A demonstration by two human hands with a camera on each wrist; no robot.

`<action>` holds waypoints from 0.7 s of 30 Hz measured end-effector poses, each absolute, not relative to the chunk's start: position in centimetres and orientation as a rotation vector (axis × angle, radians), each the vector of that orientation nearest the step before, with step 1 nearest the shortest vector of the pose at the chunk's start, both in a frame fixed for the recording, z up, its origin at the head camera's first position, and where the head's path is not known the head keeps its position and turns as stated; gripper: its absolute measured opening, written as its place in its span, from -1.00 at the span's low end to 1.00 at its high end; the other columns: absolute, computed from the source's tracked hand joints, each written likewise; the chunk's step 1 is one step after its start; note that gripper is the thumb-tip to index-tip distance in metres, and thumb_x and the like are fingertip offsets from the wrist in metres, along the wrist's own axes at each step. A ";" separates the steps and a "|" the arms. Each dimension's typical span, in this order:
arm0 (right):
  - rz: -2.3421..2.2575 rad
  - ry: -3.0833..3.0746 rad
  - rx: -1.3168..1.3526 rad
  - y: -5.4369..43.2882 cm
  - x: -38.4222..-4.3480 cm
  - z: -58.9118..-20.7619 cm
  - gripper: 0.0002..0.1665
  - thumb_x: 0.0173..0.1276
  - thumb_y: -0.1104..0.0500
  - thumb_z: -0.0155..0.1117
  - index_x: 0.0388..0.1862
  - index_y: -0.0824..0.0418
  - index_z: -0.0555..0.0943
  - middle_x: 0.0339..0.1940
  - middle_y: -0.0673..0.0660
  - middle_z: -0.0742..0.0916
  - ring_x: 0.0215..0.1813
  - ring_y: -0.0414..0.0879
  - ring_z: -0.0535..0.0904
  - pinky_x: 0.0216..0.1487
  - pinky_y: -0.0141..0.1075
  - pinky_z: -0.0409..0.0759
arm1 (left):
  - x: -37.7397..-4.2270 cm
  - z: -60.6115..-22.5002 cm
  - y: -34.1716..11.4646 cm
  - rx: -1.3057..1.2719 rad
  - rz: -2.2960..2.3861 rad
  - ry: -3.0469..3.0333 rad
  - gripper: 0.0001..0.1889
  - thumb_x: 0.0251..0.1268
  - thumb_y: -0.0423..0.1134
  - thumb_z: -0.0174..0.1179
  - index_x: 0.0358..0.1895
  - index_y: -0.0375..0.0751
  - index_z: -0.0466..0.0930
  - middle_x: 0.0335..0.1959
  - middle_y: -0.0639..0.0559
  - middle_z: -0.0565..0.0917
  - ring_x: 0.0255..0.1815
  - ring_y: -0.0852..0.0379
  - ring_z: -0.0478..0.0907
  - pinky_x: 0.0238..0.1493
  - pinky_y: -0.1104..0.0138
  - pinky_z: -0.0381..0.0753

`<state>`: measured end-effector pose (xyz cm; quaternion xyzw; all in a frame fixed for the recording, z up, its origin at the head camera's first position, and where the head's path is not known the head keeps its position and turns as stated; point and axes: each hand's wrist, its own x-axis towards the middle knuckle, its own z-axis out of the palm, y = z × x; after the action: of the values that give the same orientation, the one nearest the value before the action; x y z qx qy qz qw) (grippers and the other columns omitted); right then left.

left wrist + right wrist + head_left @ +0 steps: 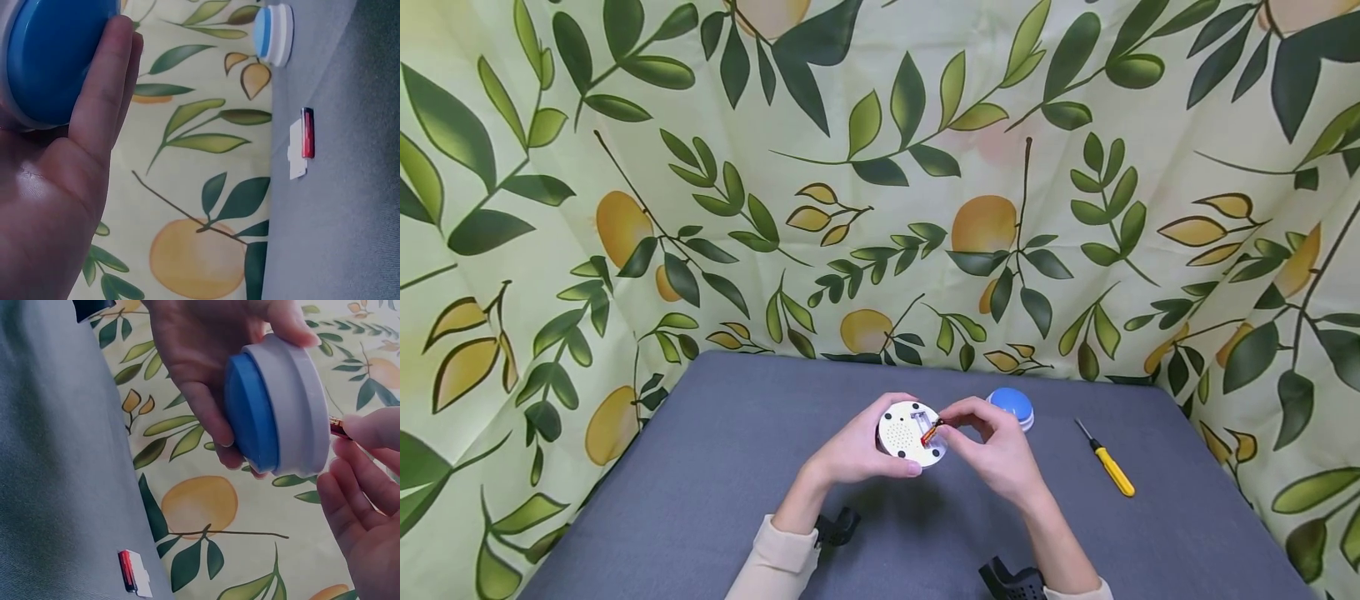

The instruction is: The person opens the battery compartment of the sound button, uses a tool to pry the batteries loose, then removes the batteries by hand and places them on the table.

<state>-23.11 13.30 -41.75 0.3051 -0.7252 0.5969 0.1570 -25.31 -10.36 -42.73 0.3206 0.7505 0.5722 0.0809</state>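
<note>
A: What are the hands doing?

B: The left hand [855,450] is clamped round the rim of a white and blue button [895,435], held up above the surface [737,500]. The right hand [997,447] pinches a red battery [929,433] between thumb and fingertips, at the button's underside.

A: Which side of that button can you see?

B: The head view gives the white underside, with its small holes, dark feet and uncovered battery compartment [919,419]. Only the wrist views show its blue dome (from the head, that side is turned away entirely).

A: Is the battery seated?

B: I cannot tell. From the head it lies slantwise over the compartment; in the right wrist view the white body hides its far end.

A: What is on the surface?

B: Both wrist views show a spare battery [308,133], red and black, lying alongside a small white piece [294,156]; I can't make out either from the head. The head view alone has a yellow-handled screwdriver [1112,469], over to the right.

A: And the other blue dome?

B: A second button [1011,404], resting dome up just beyond the right hand; the left wrist view catches it too.
</note>
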 end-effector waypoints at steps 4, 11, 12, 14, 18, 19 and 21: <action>1.700 -2.123 0.876 13.5 -23.2 -41.8 -0.82 0.28 0.37 0.46 -0.14 0.29 0.73 -0.19 0.11 0.76 -0.09 -0.06 0.65 0.02 -0.34 0.62 | -25.4 -42.8 -10.6 0.947 1.725 2.251 -0.15 0.01 -0.23 0.56 0.40 -0.11 0.30 0.09 -0.01 0.56 0.02 0.07 0.54 0.01 0.29 0.58; 1.681 -2.236 0.790 14.0 -23.2 -41.8 -0.85 0.28 0.29 0.49 -0.18 0.16 0.74 -0.23 0.05 0.76 -0.18 -0.09 0.67 -0.07 -0.32 0.65 | -25.5 -42.8 -10.9 0.936 1.754 2.271 -0.14 -0.01 -0.22 0.56 0.40 -0.12 0.31 0.07 -0.02 0.57 0.01 0.06 0.54 0.01 0.30 0.55; 1.678 -2.247 0.781 14.1 -23.2 -41.8 -0.86 0.28 0.28 0.50 -0.19 0.16 0.74 -0.24 0.05 0.76 -0.19 -0.08 0.67 -0.08 -0.30 0.65 | -25.5 -42.8 -10.9 0.932 1.758 2.269 -0.14 -0.01 -0.22 0.56 0.40 -0.12 0.30 0.08 -0.02 0.57 0.01 0.05 0.54 0.01 0.30 0.55; 1.680 -2.261 0.768 14.1 -23.2 -41.8 -0.87 0.28 0.27 0.50 -0.20 0.16 0.74 -0.25 0.05 0.76 -0.21 -0.09 0.68 -0.10 -0.26 0.66 | -25.6 -42.8 -11.0 0.922 1.768 2.264 -0.14 -0.01 -0.23 0.55 0.41 -0.12 0.30 0.08 -0.03 0.57 0.01 0.04 0.54 0.01 0.29 0.56; 1.688 -2.254 0.754 14.2 -23.4 -42.0 -0.89 0.29 0.28 0.48 -0.21 0.17 0.74 -0.27 0.14 0.76 -0.24 -0.11 0.67 -0.17 -0.26 0.66 | -25.6 -42.7 -11.3 0.899 1.786 2.261 -0.13 -0.02 -0.23 0.56 0.42 -0.12 0.30 0.09 -0.04 0.57 0.03 0.04 0.53 0.01 0.29 0.55; 1.700 -2.247 0.747 14.3 -23.4 -42.1 -0.89 0.30 0.29 0.48 -0.21 0.18 0.74 -0.27 0.17 0.76 -0.26 -0.12 0.67 -0.19 -0.27 0.65 | -25.6 -42.7 -11.4 0.896 1.792 2.262 -0.12 -0.02 -0.23 0.56 0.42 -0.13 0.30 0.09 -0.05 0.57 0.03 0.03 0.53 0.02 0.29 0.55; 1.724 -2.231 0.730 14.4 -23.6 -42.2 -0.90 0.30 0.31 0.47 -0.21 0.21 0.74 -0.27 0.22 0.76 -0.28 -0.13 0.67 -0.23 -0.30 0.65 | -25.6 -42.5 -11.6 0.893 1.804 2.268 -0.12 -0.03 -0.24 0.56 0.41 -0.15 0.30 0.10 -0.07 0.56 0.03 0.02 0.53 0.03 0.29 0.54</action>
<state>-23.56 14.39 -42.23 0.2489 -0.7610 0.5882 0.1142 -25.63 -11.63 -42.51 0.2939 0.7468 0.5940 0.0548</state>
